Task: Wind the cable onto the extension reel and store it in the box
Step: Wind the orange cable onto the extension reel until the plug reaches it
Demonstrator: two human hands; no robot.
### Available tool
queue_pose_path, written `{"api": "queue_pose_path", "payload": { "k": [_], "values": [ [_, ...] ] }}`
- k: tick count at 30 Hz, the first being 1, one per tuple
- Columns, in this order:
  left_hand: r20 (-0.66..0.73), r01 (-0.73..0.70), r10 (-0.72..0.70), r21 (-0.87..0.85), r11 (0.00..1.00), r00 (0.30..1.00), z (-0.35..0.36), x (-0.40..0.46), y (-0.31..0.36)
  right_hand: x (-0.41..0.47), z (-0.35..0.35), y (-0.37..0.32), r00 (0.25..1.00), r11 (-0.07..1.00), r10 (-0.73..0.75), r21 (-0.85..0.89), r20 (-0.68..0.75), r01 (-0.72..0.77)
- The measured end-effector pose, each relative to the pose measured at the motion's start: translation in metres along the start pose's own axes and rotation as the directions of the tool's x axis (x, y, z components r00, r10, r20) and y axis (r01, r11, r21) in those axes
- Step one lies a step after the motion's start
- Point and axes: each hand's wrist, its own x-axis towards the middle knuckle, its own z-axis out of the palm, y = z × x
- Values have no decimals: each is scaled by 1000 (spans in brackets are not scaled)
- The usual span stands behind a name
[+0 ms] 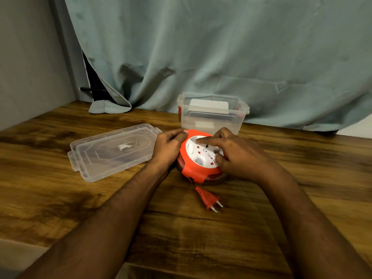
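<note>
Warm, dimmish indoor light, and it looks to fall from above and a bit behind, so the wooden table (261, 228) glows amber while its left side sinks into darker patches. Soft shadow pools under the reel (198, 158) and beneath both forearms. No harsh glare; just a pale sheen on the clear lid (112, 152) and on the box (211, 115) rim. The curtain (221, 47) reads flat grey-green, with deep shadow in its folds. The wide lens bows the table edge and stretches the arms at the bottom corners. The right hand (239, 156) smears slightly with motion blur; the centre stays fairly sharp.
</note>
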Motion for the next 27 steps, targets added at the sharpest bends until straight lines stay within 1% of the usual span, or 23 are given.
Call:
{"api": "queue_pose_path", "payload": {
  "k": [3,8,12,15,19,25,27],
  "values": [
    [77,10,-12,30,999,997,0,-3,3,-1,-6,6,999,999,-29,36,30,28],
    [231,16,-28,54,998,972,1,-9,6,-7,-11,15,996,988,-91,122,-1,90],
    [274,38,-54,65,997,960,-1,-10,8,-9,-13,18,995,976,-94,198,17,89],
    [330,50,-72,74,996,941,-4,-10,10,-8,-9,18,992,957,-109,276,62,87],
    [325,92,-121,104,990,938,-6,-10,10,-9,-9,14,990,932,-115,352,80,80],
    [335,150,-147,18,989,931,-6,-11,13,-8,-12,4,990,908,-111,413,81,68],
    [355,158,-142,-14,987,924,-7,-10,13,-10,-13,3,991,917,-110,393,76,72]
  ]
}}
